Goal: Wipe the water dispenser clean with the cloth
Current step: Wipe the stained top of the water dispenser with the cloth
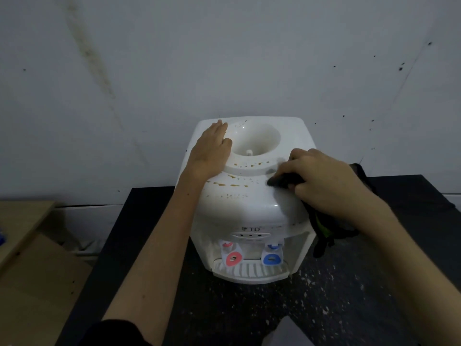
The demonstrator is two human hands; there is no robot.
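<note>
Right hand [329, 186] grips dark cloth [282, 182] on dispenser [249, 211] top; left hand [212, 151] flat, bracing (holds nothing). Risk: hard wipe smears brown stains [232, 184], shoves dispenser.

Wall [224, 58] close behind water dispenser [249, 208]; black table [324, 295] front free.

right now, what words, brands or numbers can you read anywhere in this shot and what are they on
"TD", with a small logo mark before it that is too blurred to make out: on the front of the white water dispenser, above the red tap and the blue tap.
No other readable text shows.
</note>
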